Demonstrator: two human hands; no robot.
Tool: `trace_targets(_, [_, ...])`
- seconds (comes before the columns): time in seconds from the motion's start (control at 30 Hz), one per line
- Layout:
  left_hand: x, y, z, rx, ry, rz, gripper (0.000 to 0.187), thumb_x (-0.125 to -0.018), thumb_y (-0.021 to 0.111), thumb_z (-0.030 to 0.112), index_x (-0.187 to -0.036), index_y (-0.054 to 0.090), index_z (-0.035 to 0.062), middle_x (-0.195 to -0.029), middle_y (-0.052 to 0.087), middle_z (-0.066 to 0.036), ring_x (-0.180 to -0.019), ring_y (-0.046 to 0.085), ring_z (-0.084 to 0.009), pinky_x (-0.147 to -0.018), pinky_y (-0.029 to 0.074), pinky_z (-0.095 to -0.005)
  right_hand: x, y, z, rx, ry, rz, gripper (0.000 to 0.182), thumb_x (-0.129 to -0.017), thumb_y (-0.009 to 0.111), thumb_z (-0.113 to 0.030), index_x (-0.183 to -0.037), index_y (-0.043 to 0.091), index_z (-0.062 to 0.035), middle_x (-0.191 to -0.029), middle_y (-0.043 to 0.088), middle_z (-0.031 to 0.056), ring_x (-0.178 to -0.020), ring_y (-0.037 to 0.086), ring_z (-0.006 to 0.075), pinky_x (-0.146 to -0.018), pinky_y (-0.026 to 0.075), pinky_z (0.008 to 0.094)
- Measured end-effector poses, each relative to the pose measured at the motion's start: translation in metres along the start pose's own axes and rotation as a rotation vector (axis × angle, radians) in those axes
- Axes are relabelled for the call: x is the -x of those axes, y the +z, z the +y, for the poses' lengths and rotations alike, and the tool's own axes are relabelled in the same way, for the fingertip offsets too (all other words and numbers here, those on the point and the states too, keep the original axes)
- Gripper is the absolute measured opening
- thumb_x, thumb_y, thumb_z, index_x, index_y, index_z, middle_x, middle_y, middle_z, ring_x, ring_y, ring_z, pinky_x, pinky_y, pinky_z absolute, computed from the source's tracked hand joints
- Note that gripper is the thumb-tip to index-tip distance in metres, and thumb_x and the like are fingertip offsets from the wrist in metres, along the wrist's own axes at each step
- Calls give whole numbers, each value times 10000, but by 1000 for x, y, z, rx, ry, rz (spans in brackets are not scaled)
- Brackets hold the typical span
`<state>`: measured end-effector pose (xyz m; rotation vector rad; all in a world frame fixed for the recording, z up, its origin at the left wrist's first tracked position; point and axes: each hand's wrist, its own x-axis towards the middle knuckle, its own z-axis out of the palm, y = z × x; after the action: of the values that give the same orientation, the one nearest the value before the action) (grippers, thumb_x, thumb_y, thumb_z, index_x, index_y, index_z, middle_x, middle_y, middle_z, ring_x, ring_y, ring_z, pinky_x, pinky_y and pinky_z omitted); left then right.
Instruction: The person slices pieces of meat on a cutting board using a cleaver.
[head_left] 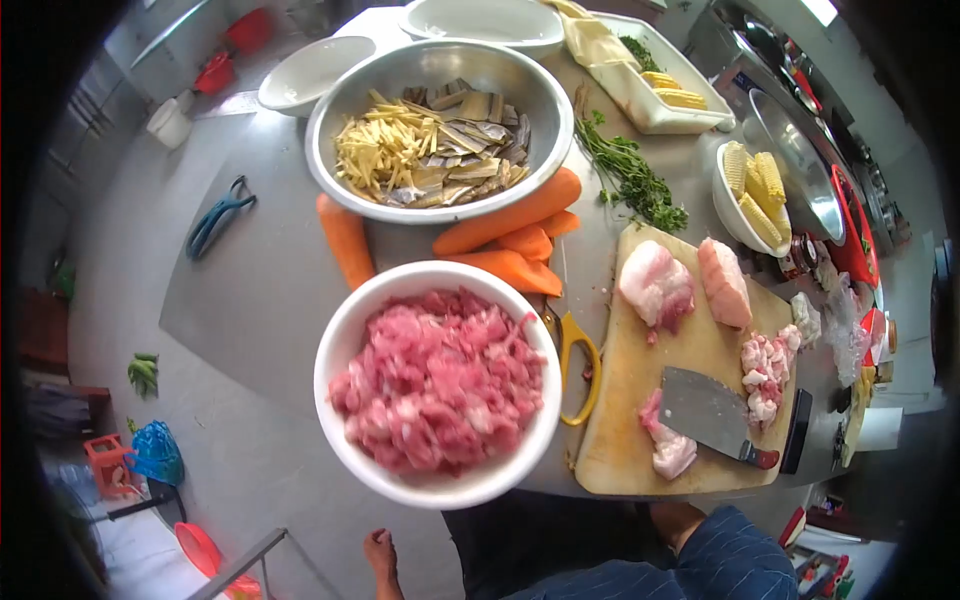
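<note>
Head view: bumping may tip our meat bowl (437,491) near the worktop (250,300) edge; we cannot tell how left hand (380,550) fingers stand, right hand unseen.

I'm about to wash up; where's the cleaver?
In the head view, the cleaver lies at right on the board, between a small meat piece and a meat pile.

The mixing bowl (548,118) is shiny metal; the meat bowl (437,492) looks like smooth plastic (slightly glossy), the cleaver blade (704,408) duller steel.
</note>
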<state>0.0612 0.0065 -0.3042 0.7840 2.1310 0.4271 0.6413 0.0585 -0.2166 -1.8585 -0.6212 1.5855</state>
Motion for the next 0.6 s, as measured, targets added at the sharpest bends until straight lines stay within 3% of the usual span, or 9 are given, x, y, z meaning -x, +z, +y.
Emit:
trace_targets(0.1, [0,17,0,56,79,96,284,-926,749,198,-1099,770,-27,-845,753,-111,-669,685,-181,-641,569,-332,6,-10,4,-81,-74,-5,512,-997,681,-450,-1200,753,15,-1073,760,234,-1004,735,347,-904,566,474])
trace_targets(0.17, [13,20,4,112,11,131,279,-948,747,197,-1139,753,-6,-914,758,-99,-728,692,-176,-650,577,-327,26,-14,8,-147,-106,-13,510,-991,690,-449,-1190,755,16,-1058,761,235,-994,738,349,-897,568,476])
trace_targets(0.3, [51,19,-5,278,38,191,274,-992,730,190,-1196,736,7,-1026,754,-93,-824,698,-175,-668,597,-337,108,-16,18,-302,-118,-38,506,-978,707,-448,-1170,759,18,-1027,763,237,-976,744,352,-881,571,479])
trace_targets(0.33, [58,14,-5,302,71,206,272,-1011,725,193,-1209,730,6,-1075,746,-96,-873,699,-178,-689,607,-345,56,-34,39,-311,-126,-51,506,-978,707,-448,-1170,759,18,-1027,763,237,-976,744,352,-881,571,479])
trace_targets(0.37, [63,9,-1,328,110,219,270,-1030,720,196,-1221,723,6,-1125,738,-100,-921,701,-180,-711,617,-353,-29,-67,171,154,-455,-329,434,-982,729,-414,-1096,788,1,-997,776,209,-945,757,329,-845,570,474])
trace_targets(0.4, [69,4,7,336,123,230,270,-1030,720,196,-1221,723,6,-1125,738,-100,-921,701,-180,-711,617,-353,-25,-74,171,151,-473,-333,434,-982,729,-414,-1096,788,1,-997,776,209,-945,757,329,-845,570,474])
trace_targets(0.47, [84,-10,23,353,129,200,332,-1075,693,224,-1321,672,2,-1236,694,-106,-1108,679,-220,-922,622,-425,0,-89,144,780,-423,-84,354,-975,745,-355,-1087,791,-23,-1019,784,197,-969,768,328,-839,575,464])
trace_targets(0.5, [88,-15,31,351,136,207,332,-1075,693,224,-1321,672,2,-1236,694,-106,-1108,679,-220,-922,622,-425,42,-122,137,773,-430,-86,354,-975,745,-355,-1087,791,-23,-1019,784,197,-969,768,328,-839,575,464])
trace_targets(0.6, [98,-22,65,409,249,245,330,-1084,690,238,-1322,675,10,-1231,690,-89,-1101,679,-213,-925,622,-423,134,-123,33,857,-411,-146,310,-970,753,-329,-1036,783,-27,-1006,781,214,-976,775,340,-833,579,463])
